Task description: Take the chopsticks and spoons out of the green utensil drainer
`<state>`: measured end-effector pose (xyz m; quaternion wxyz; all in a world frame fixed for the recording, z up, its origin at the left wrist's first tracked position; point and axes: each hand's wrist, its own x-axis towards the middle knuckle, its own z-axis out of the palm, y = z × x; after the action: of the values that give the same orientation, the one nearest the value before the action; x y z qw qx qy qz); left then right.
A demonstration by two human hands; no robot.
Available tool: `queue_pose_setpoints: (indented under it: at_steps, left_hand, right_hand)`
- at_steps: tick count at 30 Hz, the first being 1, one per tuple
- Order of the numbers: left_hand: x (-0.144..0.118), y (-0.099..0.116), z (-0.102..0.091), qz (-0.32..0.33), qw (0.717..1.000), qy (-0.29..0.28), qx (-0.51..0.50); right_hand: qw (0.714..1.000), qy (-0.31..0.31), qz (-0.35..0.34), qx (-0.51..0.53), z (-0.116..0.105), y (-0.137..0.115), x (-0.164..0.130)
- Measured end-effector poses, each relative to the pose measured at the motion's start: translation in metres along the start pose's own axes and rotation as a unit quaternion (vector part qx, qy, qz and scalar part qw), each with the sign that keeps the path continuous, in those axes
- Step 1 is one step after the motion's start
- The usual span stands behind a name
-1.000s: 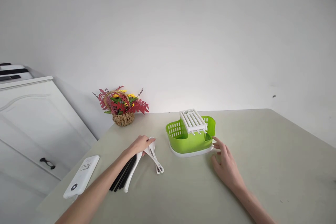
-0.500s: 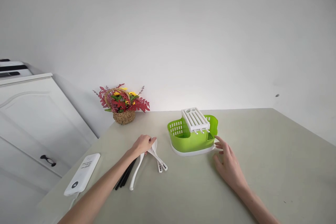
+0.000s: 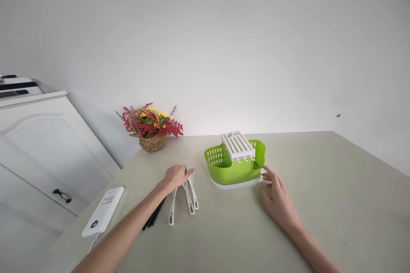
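Observation:
My left hand [image 3: 175, 175] is closed over the bowl ends of several white spoons [image 3: 188, 198], its thumb lying along one of the bowls. The spoon handles fan out toward me, and the fingertips are hidden beneath the hand. Partly under my left wrist lie black chopsticks [image 3: 153, 216]. My right hand [image 3: 278, 196] rests at the right end of a green basket [image 3: 233, 175]. Its index fingertip touches the basket's side, while its thumb and other fingers stay apart and grip nothing. A white slotted rack [image 3: 238, 146] with small hooks tops the basket, which stands on a white tray [image 3: 230, 187].
At the back left stands a wicker basket of flowers [image 3: 153, 141]. A white power bank [image 3: 103, 212] with a cable lies near the table's left edge. Beyond that edge is a white cabinet [image 3: 41, 145]. A wall [image 3: 243, 51] runs along the back of the table.
The spoons beneath my left hand have shifted: the leftmost has turned over, and the crossed handles now lie spread apart. My right hand is still at the green basket.

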<state>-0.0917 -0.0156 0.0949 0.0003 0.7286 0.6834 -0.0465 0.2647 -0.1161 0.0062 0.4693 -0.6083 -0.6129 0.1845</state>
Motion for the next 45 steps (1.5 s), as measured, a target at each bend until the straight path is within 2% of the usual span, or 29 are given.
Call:
queue_pose_setpoints:
  at_steps: [8,11,14,16,18,19,21,22,24,27,30,34,40,45]
  left_hand:
    - [-0.005,0.008,-0.014,0.01,1.0,0.021,0.003]
    - [-0.003,0.012,-0.028,0.017,0.998,0.059,-0.013]
    - [-0.001,0.028,-0.052,0.025,0.99,0.132,-0.04]
    - [-0.004,0.053,-0.075,0.037,0.978,0.197,-0.064]
    - [-0.015,0.089,-0.097,0.066,0.957,0.266,-0.094]
    - [-0.022,0.11,-0.106,0.116,0.927,0.327,-0.147]
    - [-0.04,0.154,-0.117,0.206,0.875,0.384,-0.208]
    - [-0.049,0.174,-0.118,0.235,0.867,0.389,-0.205]
    - [-0.063,0.207,-0.11,0.26,0.875,0.38,-0.151]
    - [-0.068,0.227,-0.088,0.268,0.897,0.347,-0.064]
    - [-0.053,0.218,-0.073,0.289,0.9,0.326,-0.017]
    - [-0.023,0.183,-0.075,0.287,0.904,0.317,-0.003]
    - [0.013,0.11,-0.08,0.151,0.933,0.326,0.029]
    - [0.029,0.041,-0.086,0.11,0.957,0.269,0.027]
  right_hand:
    - [1.0,-0.001,-0.004,-0.001,0.0,0.0,0.001]
    - [1.0,0.001,-0.006,-0.001,0.001,0.001,0.002]
    - [1.0,0.003,-0.011,-0.001,0.001,0.001,0.002]
    - [1.0,0.004,-0.016,-0.003,0.001,0.001,0.002]
    - [1.0,0.006,-0.021,-0.006,0.001,0.0,0.002]
    - [1.0,0.009,-0.022,-0.008,0.001,0.0,0.001]
    - [0.999,0.017,-0.025,-0.014,0.001,0.0,0.0]
    - [0.999,0.022,-0.026,-0.016,0.001,0.0,0.0]
    - [0.999,0.031,-0.031,-0.018,0.001,0.0,-0.002]
    - [0.998,0.04,-0.039,-0.018,0.0,-0.001,-0.004]
    - [0.998,0.051,-0.039,-0.012,-0.001,-0.001,-0.006]
    - [0.997,0.075,-0.02,-0.001,0.002,0.002,-0.006]
    - [0.998,0.07,-0.001,0.005,0.008,0.01,-0.005]
    - [0.998,0.057,0.01,0.001,0.01,0.013,-0.006]
